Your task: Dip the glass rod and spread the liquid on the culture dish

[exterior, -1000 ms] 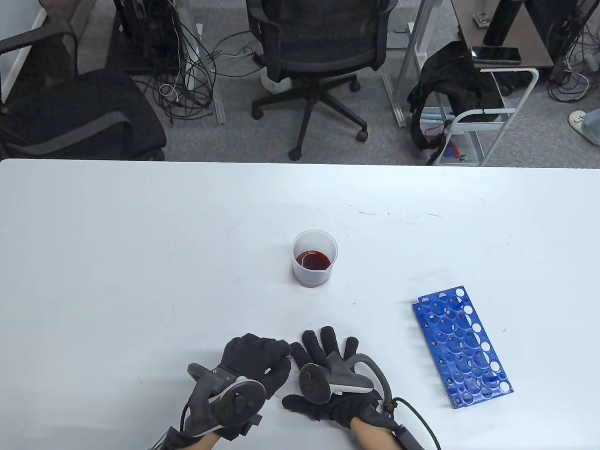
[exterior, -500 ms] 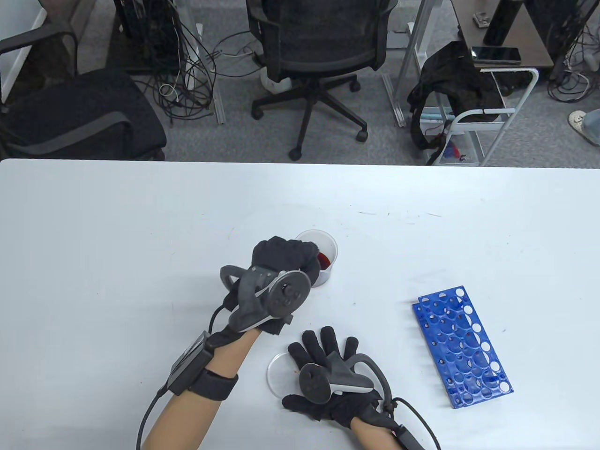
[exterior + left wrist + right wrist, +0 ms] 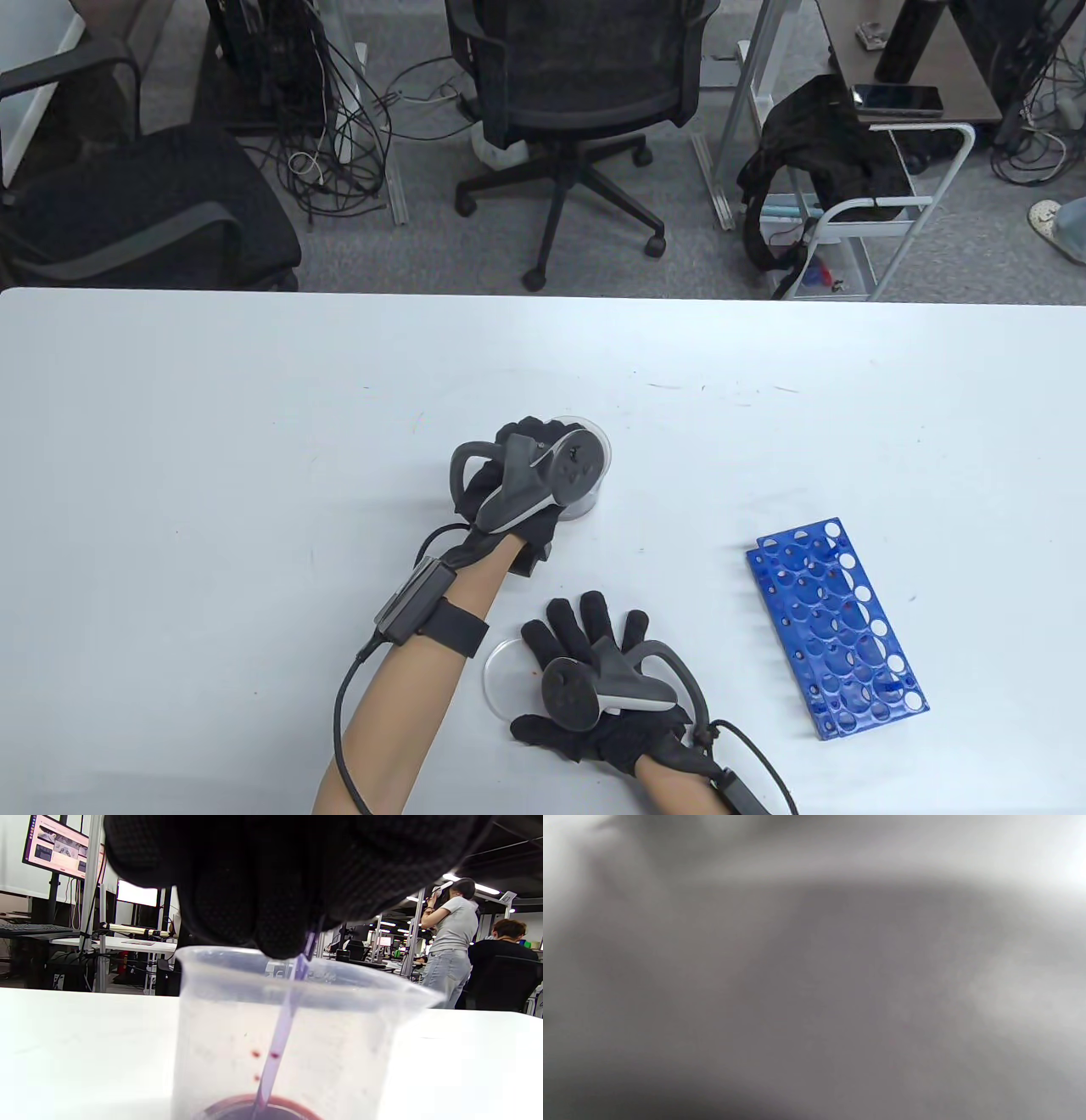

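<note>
1. The left hand (image 3: 517, 488) is positioned over the beaker (image 3: 594, 475) near the middle of the surface (image 3: 212, 441); its tracker covers most of the beaker mouth in the table view.
2. In the left wrist view, the fingers (image 3: 271, 899) of the left hand are bunched together and grip the upper end of the glass rod (image 3: 280, 1035).
3. The rod runs down at a slight tilt inside the beaker, close to the centre of the opening and apart from the rim. Its lower end sits in the dark red liquid (image 3: 263, 1111) at the bottom.
4. Red droplets mark the inner wall of the beaker.
5. The right hand (image 3: 598, 679) lies flat on the surface, nearer the person than the left hand, fingers spread. It rests on the culture dish (image 3: 505, 679), whose clear rim projects from under the hand on the left-hand side.
6. The right wrist view is blurred grey; no detail can be read from it.
7. A blue tube rack (image 3: 836, 628) lies flat, well apart from the right hand on its outer side. Bare surface separates rack, dish and beaker.
8. Broad bare surface extends outward of the left hand and beyond the beaker toward the far edge.
</note>
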Motion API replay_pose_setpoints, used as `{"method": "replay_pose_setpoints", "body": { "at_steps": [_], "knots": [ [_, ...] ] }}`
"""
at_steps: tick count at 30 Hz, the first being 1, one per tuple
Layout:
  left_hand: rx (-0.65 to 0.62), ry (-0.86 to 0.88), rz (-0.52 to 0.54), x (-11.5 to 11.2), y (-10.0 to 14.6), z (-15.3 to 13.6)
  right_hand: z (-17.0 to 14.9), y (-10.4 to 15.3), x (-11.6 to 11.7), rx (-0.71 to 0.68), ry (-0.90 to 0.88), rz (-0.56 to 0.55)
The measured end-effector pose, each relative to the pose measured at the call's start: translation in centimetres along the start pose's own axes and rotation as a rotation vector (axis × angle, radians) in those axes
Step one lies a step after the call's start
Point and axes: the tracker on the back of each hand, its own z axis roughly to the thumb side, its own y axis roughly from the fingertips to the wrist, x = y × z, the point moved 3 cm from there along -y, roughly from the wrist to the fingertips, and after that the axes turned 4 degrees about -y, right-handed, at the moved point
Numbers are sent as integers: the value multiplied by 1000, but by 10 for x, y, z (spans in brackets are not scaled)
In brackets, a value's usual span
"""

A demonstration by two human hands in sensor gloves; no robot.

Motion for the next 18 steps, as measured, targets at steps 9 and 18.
{"method": "replay_pose_setpoints", "body": {
  "at_steps": [9, 18],
  "knots": [
    [2, -4, -7, -1, -1, -3, 0, 0, 0, 0, 0, 0],
    [-18, 18, 123, 35, 16, -1, 0, 0, 0, -2, -5, 2]
  ]
}}
